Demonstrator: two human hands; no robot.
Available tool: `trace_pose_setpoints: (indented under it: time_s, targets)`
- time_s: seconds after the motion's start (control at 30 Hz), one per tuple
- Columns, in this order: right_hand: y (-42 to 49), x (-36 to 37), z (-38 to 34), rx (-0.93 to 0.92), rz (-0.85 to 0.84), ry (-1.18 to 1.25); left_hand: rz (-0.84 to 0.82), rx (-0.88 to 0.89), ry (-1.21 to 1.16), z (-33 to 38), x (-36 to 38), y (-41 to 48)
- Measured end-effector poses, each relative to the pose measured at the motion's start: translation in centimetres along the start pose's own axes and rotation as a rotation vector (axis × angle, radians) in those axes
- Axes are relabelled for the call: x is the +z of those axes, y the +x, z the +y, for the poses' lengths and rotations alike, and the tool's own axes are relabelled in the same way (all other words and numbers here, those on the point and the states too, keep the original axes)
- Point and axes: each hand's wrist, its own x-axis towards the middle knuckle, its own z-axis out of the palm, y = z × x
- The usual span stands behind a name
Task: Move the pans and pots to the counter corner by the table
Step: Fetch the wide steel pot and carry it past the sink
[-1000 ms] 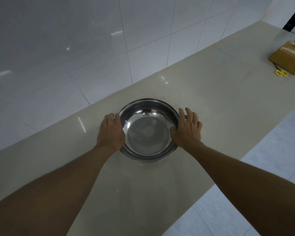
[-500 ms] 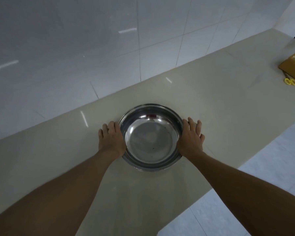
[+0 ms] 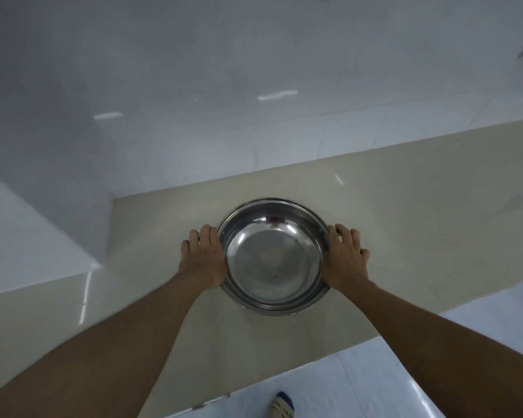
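We see 1 pan [image 3: 272, 260], round, shallow and made of shiny steel, with a flat bottom, sloping sides and a thin rolled rim. A few dark specks dot its inside. It sits over the middle of the table [image 3: 420, 224], a smooth beige slab with a polished, faintly reflecting top; we cannot tell whether the pan rests on it or is held just above it. The table's inner corner, where 2 walls meet, lies a little to the pan's left.

2 bare hands hold the pan, 1 on each side. The left hand [image 3: 204, 260] presses against the left rim, its fingers [image 3: 207, 233] close together and bent down along the edge. The right hand [image 3: 344, 260] clasps the right rim, its fingers [image 3: 344, 233] slightly spread and curved round the outside. Both thumbs are hidden from us.

The wall [image 3: 194, 86] behind is glossy white tile with thin grout lines and 2 bright streaks of reflected light. Below the table's front edge we see a floor [image 3: 435, 372] of white glossy tiles and 1 shoe [image 3: 281, 407] with a blue toe.
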Motion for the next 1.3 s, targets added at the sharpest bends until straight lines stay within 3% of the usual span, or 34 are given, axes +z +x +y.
trace_pose_setpoints:
  time_s: [0.37,0.73,0.97,1.3]
  targets:
    - [-12.1,1.7,-19.0,-0.389,0.017,0.061,0.135,-0.306,-0.005,-19.5,-3.6,-19.3]
    - [-22.8,4.7,-39.4,-0.746,-0.027,0.105,0.155,-0.673,-0.006,-36.0,-6.1,-35.8]
    - [-27.4,8.7,-52.4,-0.968,-0.102,0.107,0.184,-0.854,-0.012,-46.1,-5.7,-42.7]
    - [-32.6,15.3,-70.6,-1.135,-0.237,0.129,0.155,-1.075,-0.003,-60.5,-5.8,-48.3]
